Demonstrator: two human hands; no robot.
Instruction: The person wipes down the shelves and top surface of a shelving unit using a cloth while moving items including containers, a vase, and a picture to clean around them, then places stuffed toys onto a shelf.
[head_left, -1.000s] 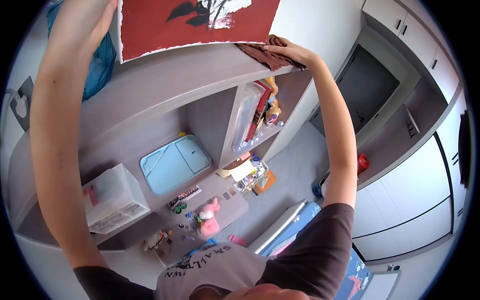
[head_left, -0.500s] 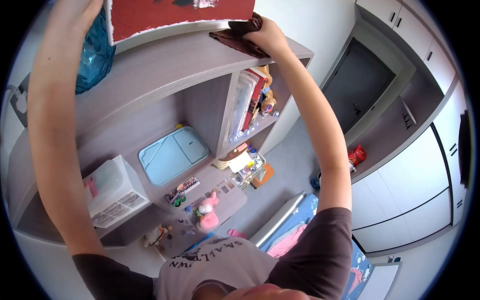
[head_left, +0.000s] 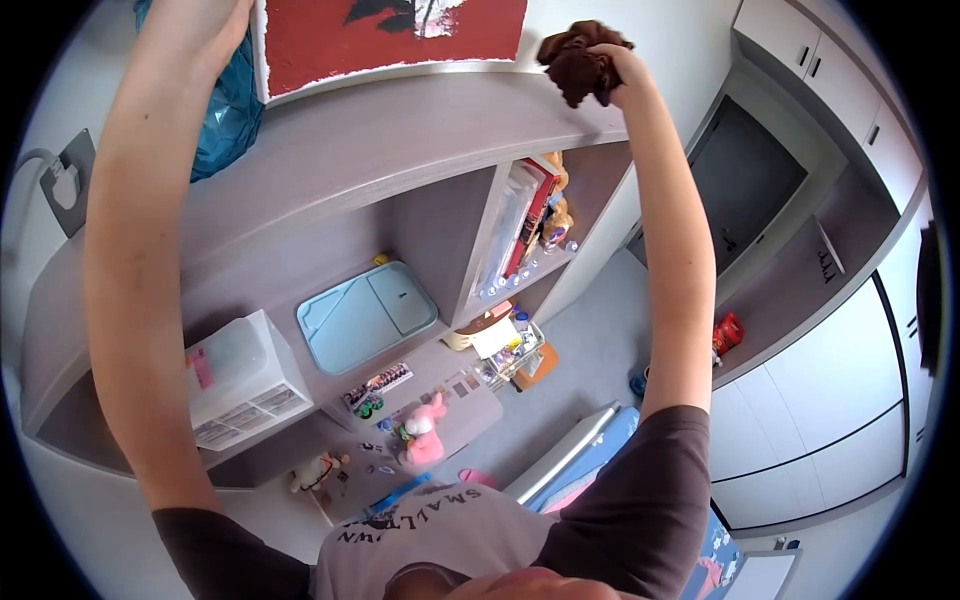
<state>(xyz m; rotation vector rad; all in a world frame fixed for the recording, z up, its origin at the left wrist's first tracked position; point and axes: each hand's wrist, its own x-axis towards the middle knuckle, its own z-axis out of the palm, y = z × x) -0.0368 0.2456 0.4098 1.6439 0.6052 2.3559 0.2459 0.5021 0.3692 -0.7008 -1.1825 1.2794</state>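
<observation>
My right hand (head_left: pixel 622 75) is closed on a crumpled dark brown cloth (head_left: pixel 578 62), held at the right end of the grey shelf unit's top (head_left: pixel 400 118). To its left, a canvas painting (head_left: pixel 330 50) with a red ground, dark shapes and a white patch stands on that top, its upper part cut off by the frame. My left hand (head_left: pixel 212 25) is at the painting's left edge, in front of a shiny blue plastic bag (head_left: pixel 228 125). Its fingers run out of the frame, so whether it grips the painting cannot be seen.
Below are a light blue tray (head_left: pixel 365 315), a white drawer box (head_left: pixel 250 375), books (head_left: pixel 530 220) and a pink plush toy (head_left: pixel 425 435) on the desk. A plug (head_left: pixel 65 185) sits in the left wall socket. White wardrobes (head_left: pixel 820 400) and a dark door (head_left: pixel 745 185) stand to the right.
My right hand has lifted the brown cloth off the shelf top and moved right, bunching it up. My left hand stays by the painting's left edge. The whole view has shifted slightly.
</observation>
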